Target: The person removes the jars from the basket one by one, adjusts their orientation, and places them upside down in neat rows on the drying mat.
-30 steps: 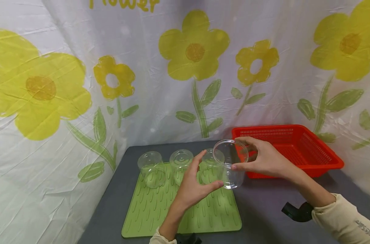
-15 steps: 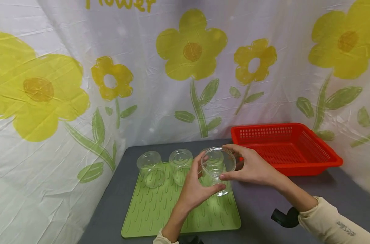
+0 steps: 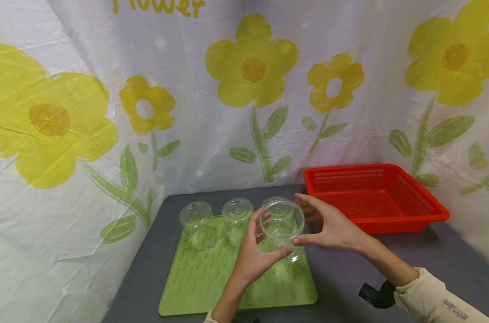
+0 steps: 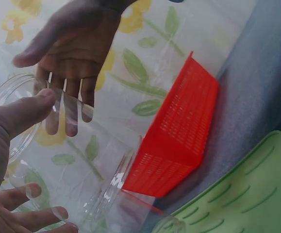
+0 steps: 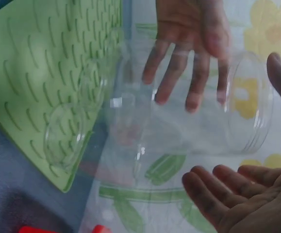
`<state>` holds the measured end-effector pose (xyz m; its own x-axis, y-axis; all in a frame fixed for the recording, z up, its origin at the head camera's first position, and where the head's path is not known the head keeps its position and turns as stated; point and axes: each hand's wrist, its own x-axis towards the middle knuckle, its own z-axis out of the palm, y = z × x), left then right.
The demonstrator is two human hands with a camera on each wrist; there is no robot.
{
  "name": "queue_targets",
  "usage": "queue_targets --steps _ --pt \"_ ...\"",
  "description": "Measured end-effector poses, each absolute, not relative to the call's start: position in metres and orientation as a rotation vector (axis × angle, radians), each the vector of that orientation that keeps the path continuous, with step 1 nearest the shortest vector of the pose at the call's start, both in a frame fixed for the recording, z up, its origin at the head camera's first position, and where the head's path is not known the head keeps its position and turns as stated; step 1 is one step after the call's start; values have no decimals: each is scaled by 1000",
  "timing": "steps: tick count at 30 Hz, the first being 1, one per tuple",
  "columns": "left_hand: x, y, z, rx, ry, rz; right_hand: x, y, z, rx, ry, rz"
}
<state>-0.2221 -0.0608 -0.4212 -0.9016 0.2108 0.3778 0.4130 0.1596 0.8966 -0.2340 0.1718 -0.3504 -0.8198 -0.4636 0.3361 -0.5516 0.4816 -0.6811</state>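
Observation:
A clear plastic jar (image 3: 282, 233) with a ridged rim is held above the green mat (image 3: 204, 287), rim up. My left hand (image 3: 252, 258) grips it from the left, the thumb on the near side and the fingers behind. My right hand (image 3: 339, 229) is spread at the jar's right side. In the right wrist view, a gap shows between the jar (image 5: 198, 133) and my right fingers (image 5: 215, 194). Two similar clear jars (image 3: 198, 226) stand at the back left of the mat, and a third is partly hidden behind the held one.
A red slotted basket (image 3: 389, 224) stands at the back right on the grey table (image 3: 341, 278). Behind the table hangs a white cloth (image 3: 196, 148) printed with yellow flowers. A dark curved piece (image 3: 377, 294) sits at my right sleeve.
The held jar has moved left and down, over the mat's right part. My right hand has come along with it and loosened from its side. The left hand has moved little.

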Motion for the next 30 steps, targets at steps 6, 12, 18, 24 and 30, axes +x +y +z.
queue_targets --steps 6,12,18,24,30 --pt "-220 -65 -425 -631 -2176 -1921 -232 177 -365 957 -2592 1246" --pt "-219 -67 -426 -723 -2082 -2034 -229 175 -376 1006 -2538 1321" --pt "-213 -65 -425 -744 -2021 -2120 -228 169 -384 1046 -2507 1402" --pt "-210 -63 -432 -791 -1964 -2160 -229 168 -387 1059 -2511 1439" --pt "-210 -64 -435 -797 -1965 -2151 -230 167 -392 1081 -2484 1457"
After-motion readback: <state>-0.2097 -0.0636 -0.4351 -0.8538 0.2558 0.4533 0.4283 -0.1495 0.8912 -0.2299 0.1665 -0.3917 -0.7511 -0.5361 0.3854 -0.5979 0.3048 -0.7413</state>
